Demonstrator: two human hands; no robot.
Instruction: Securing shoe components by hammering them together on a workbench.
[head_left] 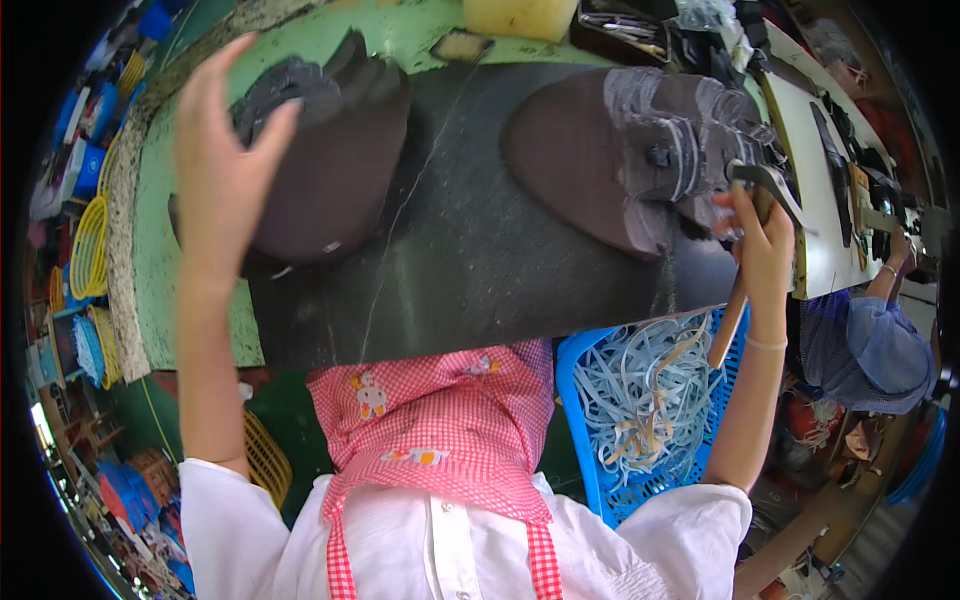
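My left hand (225, 150) is open over a dark piece (345, 175); my right hand (767, 240) grips a hammer (731, 322) by a strapped piece (565, 150). Apparent step: hammering; next move likely calls for steadying.

- Pale green desk (200, 320), left edge worn and speckled
- Dark green floor (295, 405) beneath
- White table (835, 265) beside it, right
- Cluttered rack (57, 345) at far left
- Bright light (40, 415) at the left rim

Blue basket (578, 428): lower right, full of tangled pale strips (640, 400)
Yellow block (518, 15): top edge, near centre
Yellow baskets (90, 245): left side
Co-worker (885, 340): far right
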